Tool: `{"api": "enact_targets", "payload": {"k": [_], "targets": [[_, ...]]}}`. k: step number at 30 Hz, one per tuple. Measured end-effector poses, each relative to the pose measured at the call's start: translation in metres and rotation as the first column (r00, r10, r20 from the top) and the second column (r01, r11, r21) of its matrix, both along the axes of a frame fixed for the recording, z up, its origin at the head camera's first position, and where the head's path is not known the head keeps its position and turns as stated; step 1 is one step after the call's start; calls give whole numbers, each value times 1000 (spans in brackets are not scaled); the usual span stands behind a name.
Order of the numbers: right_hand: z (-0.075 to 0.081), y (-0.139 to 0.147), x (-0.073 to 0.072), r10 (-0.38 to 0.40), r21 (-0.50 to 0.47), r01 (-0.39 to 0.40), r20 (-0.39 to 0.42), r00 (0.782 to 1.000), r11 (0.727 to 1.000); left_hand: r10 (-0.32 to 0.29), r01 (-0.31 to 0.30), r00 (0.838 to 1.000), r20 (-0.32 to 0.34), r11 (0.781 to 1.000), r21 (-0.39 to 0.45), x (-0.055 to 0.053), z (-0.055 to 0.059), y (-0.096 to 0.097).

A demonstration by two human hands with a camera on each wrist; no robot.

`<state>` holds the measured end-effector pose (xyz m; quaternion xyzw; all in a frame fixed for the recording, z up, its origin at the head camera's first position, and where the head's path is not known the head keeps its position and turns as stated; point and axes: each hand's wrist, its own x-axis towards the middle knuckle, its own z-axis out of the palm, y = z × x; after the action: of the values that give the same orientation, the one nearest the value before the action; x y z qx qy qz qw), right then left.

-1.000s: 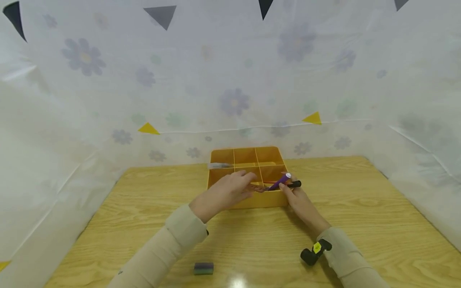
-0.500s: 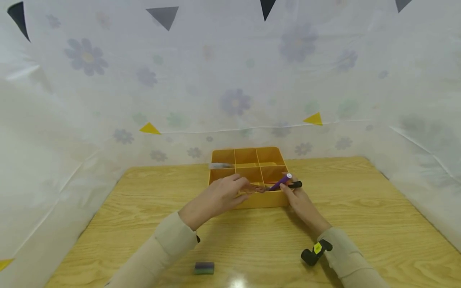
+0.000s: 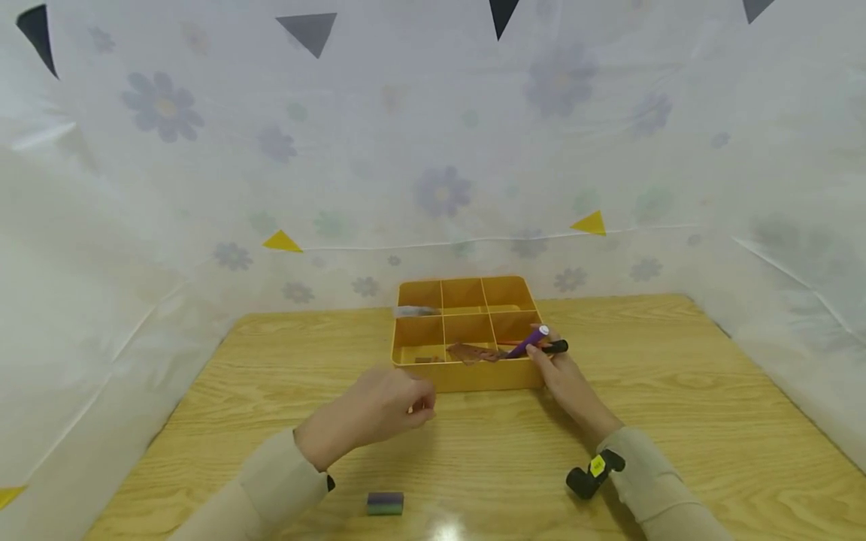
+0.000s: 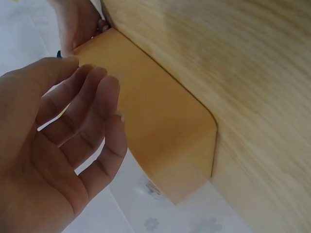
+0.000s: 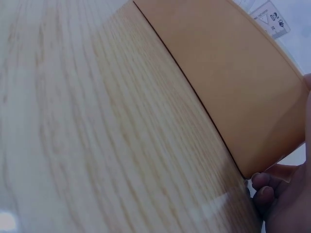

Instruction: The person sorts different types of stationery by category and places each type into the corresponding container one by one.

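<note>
A yellow six-compartment organizer box [image 3: 487, 376] stands toward the back of the table. My right hand [image 3: 568, 391] grips its front right corner, thumb at the rim and fingers against the outer side. My left hand [image 3: 375, 409] hovers in front of the box, fingers loosely curled; in the left wrist view nothing shows in it. A purple marker [image 3: 525, 343] and a black-ended pen [image 3: 556, 346] lean out of the front right compartment. A brown, crumpled-looking item [image 3: 473, 353] lies across the front middle compartment, overlapping the rim. Small brown pieces [image 3: 428, 359] lie in the front left one.
A clear ruler-like strip [image 3: 414, 311] sticks out over the box's left side; printed markings show on a clear plastic piece [image 5: 270, 20] in the right wrist view. A short purple-and-green cylinder [image 3: 385, 503] lies near the front of the wooden table [image 3: 487, 458]. Flower-patterned sheeting encloses the table.
My left hand has drawn back from the brown item, moving left and toward me, uncovering the front left compartment. My right hand stays at the box's corner.
</note>
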<state>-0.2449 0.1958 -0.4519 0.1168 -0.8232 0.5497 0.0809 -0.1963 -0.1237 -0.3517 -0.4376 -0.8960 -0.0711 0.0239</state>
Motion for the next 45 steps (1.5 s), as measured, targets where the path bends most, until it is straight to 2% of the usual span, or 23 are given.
{"api": "enact_targets", "payload": {"k": [2, 7, 11, 13, 16, 21, 24, 30, 35, 39, 41, 45], "targets": [[0, 0, 0, 3, -9, -3, 0, 1000, 1000, 6, -4, 999, 42, 999, -33, 4, -2, -4], [-1, 0, 1, -2, -11, 2, 8, 1000, 1000, 3, 5, 996, 91, 996, -91, 16, -9, -12], [0, 0, 0, -20, 7, 20, 22, 1000, 1000, 22, 2, 987, 157, 989, -147, 26, -16, -18], [0, 0, 1, -34, 21, 33, 27, 999, 999, 43, -3, 978, 206, 982, -190, 31, -19, -20], [1, 0, 0, -52, 47, 51, 22, 998, 998, 67, 5, 953, 296, 972, -235, 37, -25, -22], [0, 0, 1, -19, 30, 19, 6, 1000, 999, 78, 25, 911, 406, 970, -243, 39, -35, -26], [-1, 0, 1, 7, 4, -7, -2, 1000, 1000, 77, 27, 905, 417, 971, -237, 39, -38, -28], [-1, 0, 0, 10, -8, -11, -3, 1000, 1000, 89, 17, 899, 428, 971, -238, 40, -38, -28], [1, -1, 0, 4, 5, -4, -3, 1000, 1000, 55, 45, 907, 417, 973, -227, 37, -38, -27], [2, -2, 1, -4, 18, 4, 7, 1000, 1000, 33, 43, 918, 395, 983, -181, 33, -29, -25], [1, -1, 0, -3, 13, 3, 13, 1000, 1000, 15, 33, 938, 346, 991, -133, 28, -22, -25], [2, -1, 1, -12, 22, 11, 20, 1000, 1000, -35, 37, 987, 159, 999, -7, 14, -5, -26]]}}
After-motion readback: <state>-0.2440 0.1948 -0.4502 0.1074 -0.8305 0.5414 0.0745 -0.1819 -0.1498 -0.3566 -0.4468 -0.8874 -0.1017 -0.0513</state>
